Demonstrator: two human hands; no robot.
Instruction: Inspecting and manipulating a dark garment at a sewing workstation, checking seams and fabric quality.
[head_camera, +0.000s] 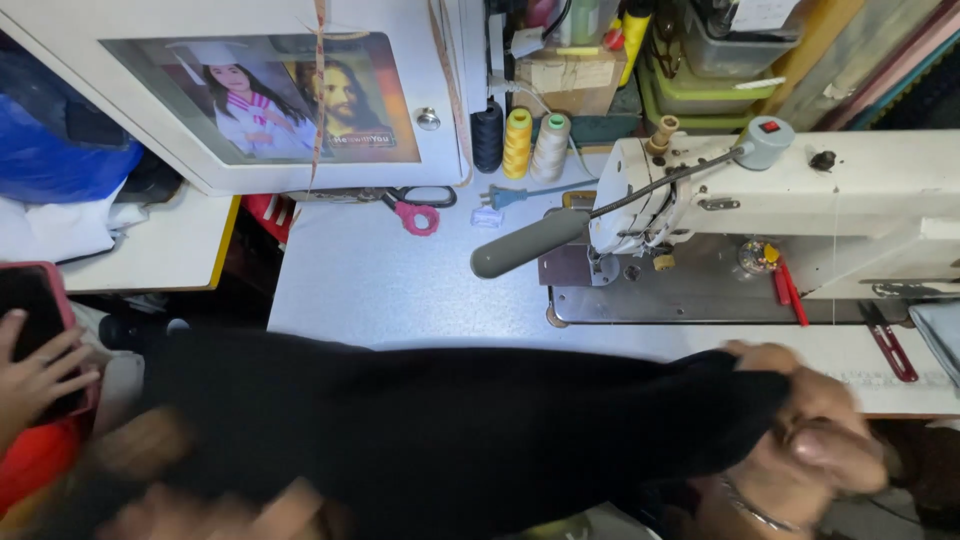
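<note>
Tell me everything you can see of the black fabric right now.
The black fabric looks like soft, matte cloth, stretched across the near edge of the sewing table in a long bundled band. The right hand grips its bunched end; the left hand, blurred, is at its other end. No seams or prints show.

A tailoring workshop: sewing machine (800, 215), thread cones (518, 143), scissors (415, 208).
</note>
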